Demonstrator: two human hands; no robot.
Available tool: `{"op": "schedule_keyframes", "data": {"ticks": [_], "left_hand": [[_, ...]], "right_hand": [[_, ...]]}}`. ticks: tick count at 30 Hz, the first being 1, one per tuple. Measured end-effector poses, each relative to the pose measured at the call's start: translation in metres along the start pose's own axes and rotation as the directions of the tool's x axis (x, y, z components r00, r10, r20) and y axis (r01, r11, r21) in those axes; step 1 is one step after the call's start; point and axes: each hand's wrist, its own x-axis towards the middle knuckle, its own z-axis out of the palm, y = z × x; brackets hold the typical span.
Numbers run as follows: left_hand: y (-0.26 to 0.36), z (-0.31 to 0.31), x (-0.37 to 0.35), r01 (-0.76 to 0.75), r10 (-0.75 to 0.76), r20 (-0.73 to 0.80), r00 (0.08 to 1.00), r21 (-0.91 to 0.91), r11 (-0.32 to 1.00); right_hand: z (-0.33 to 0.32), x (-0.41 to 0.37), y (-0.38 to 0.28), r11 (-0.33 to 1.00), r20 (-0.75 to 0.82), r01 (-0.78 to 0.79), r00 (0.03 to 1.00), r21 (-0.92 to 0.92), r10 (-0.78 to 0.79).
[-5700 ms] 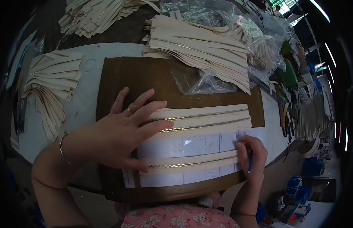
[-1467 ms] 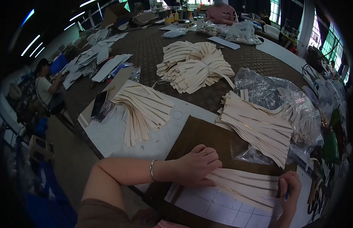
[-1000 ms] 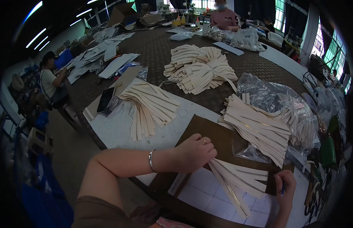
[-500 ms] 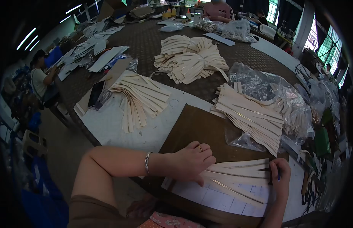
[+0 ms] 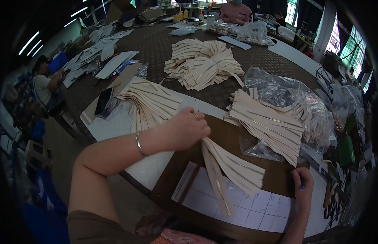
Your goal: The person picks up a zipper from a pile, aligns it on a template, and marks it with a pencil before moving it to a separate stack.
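Note:
My left hand (image 5: 187, 129) is closed on one end of a bunch of cream zippers (image 5: 238, 168) with gold-coloured teeth. The bunch fans down to the right over a paper sheet with a ruled grid (image 5: 254, 211), and one zipper hangs apart from the others. At the sheet's right edge, my right hand (image 5: 303, 183) has its fingers curled around a slim blue pen (image 5: 302, 187), mostly hidden. Beneath the sheet lies a brown board (image 5: 164, 187).
More cream zippers lie in a fanned bundle (image 5: 150, 101) at left, a heap (image 5: 205, 63) farther back and a stack (image 5: 268, 124) at right beside clear plastic bags (image 5: 278, 87). A dark phone (image 5: 103, 99) lies at left. Other people sit around the table.
My left hand has lifted up and to the left, pulling the zipper bunch off the gridded sheet. My right hand has stayed near the sheet's right edge, no longer touching the zippers.

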Motion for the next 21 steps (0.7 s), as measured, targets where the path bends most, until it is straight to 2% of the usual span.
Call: {"op": "schedule_keyframes", "data": {"ticks": [4, 5, 7, 8, 10, 11, 13, 14, 16, 17, 19, 20, 21], "left_hand": [[-0.089, -0.007, -0.050, 0.181, -0.181, -0.006, 0.983, 0.101, 0.978], [-0.111, -0.007, -0.062, 0.179, -0.179, -0.005, 0.984, 0.108, 0.978], [-0.149, -0.001, -0.088, 0.309, -0.314, 0.022, 0.949, 0.119, 0.943], [-0.164, 0.001, -0.098, 0.307, -0.312, 0.022, 0.950, 0.120, 0.944], [-0.189, 0.007, -0.116, 0.477, -0.495, 0.087, 0.864, 0.168, 0.863], [-0.199, 0.011, -0.123, 0.476, -0.493, 0.086, 0.866, 0.165, 0.864], [-0.211, 0.018, -0.134, 0.614, -0.644, 0.139, 0.753, 0.203, 0.762], [-0.212, 0.027, -0.138, 0.615, -0.643, 0.144, 0.752, 0.199, 0.763], [-0.202, 0.039, -0.143, 0.785, -0.797, -0.014, 0.604, 0.188, 0.591], [-0.195, 0.043, -0.147, 0.784, -0.798, -0.010, 0.603, 0.189, 0.591], [-0.171, 0.042, -0.149, 0.879, -0.879, 0.024, 0.477, -0.044, 0.476], [-0.161, 0.044, -0.155, 0.878, -0.878, 0.027, 0.479, -0.041, 0.477], [-0.152, 0.046, -0.164, 0.845, -0.843, 0.059, 0.534, -0.054, 0.532]], "right_hand": [[0.001, 0.000, -0.004, 1.000, 0.010, -0.026, 1.000, -0.010, 0.026], [0.002, 0.000, -0.004, 1.000, 0.013, -0.029, 1.000, -0.012, 0.029], [0.002, 0.000, -0.003, 0.999, 0.010, -0.044, 0.999, -0.014, 0.044], [0.002, 0.000, -0.003, 0.998, 0.010, -0.059, 0.998, -0.023, 0.059], [0.002, 0.000, -0.002, 0.997, 0.007, -0.073, 0.997, -0.029, 0.073], [0.002, 0.000, -0.002, 0.996, 0.005, -0.086, 0.996, -0.036, 0.086], [0.003, 0.000, 0.002, 0.996, -0.001, -0.085, 0.996, -0.036, 0.085], [0.003, -0.001, 0.004, 0.996, -0.004, -0.084, 0.996, -0.033, 0.084], [0.003, -0.001, 0.006, 0.996, -0.003, -0.085, 0.996, -0.030, 0.085], [0.004, -0.001, 0.006, 0.996, -0.006, -0.084, 0.996, -0.023, 0.083], [0.003, -0.001, 0.007, 0.996, 0.001, -0.082, 0.997, -0.023, 0.082], [0.003, -0.001, 0.007, 0.997, 0.005, -0.076, 0.997, -0.025, 0.077], [0.003, -0.001, 0.006, 0.996, 0.008, -0.081, 0.997, -0.023, 0.081]]}}
